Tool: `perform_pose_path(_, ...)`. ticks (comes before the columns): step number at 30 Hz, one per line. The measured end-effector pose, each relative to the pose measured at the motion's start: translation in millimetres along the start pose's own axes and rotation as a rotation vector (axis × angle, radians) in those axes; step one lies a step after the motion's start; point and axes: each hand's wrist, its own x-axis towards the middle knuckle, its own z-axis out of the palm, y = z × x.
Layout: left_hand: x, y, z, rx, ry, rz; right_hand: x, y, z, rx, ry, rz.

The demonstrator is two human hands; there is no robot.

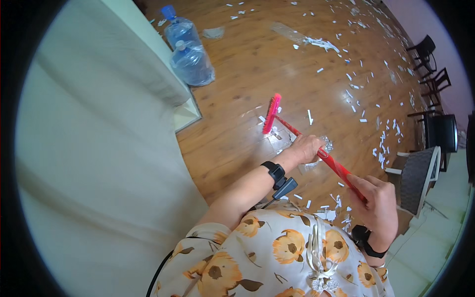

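Note:
I hold a red broom [271,115] with both hands. Its bristled head rests on the wooden floor [257,64], a little in front of me and near the base of a pale wall. My left hand [308,147] grips the red handle about midway down. My right hand [378,204] grips the handle higher up, close to my body. Black bands sit on both wrists. Several white paper scraps [357,94] lie scattered across the floor, with a few bits and some clear plastic wrap just beside the broom head.
A pale wall [99,148] fills the left side, its corner near the broom. Two large clear water bottles [190,59] stand against it. Dark chairs [435,84] and a woven chair [420,175] line the right edge. A crumpled clear plastic sheet [297,35] lies farther off.

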Motion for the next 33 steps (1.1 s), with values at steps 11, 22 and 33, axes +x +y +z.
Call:
perform_pose_path(11, -126, -61, -55, 0.241, -0.092, -0.459, 69, 1, 49, 0.29, -0.128, -0.311)
perform_pose_path(22, -53, -77, -58, 0.104, -0.175, -0.455, 140, 42, 42, 0.216, -0.187, -0.481)
perform_pose_path(33, 144, -92, -106, 0.115, -0.079, -0.114, 207, 99, -35, 0.161, -0.065, -0.316)
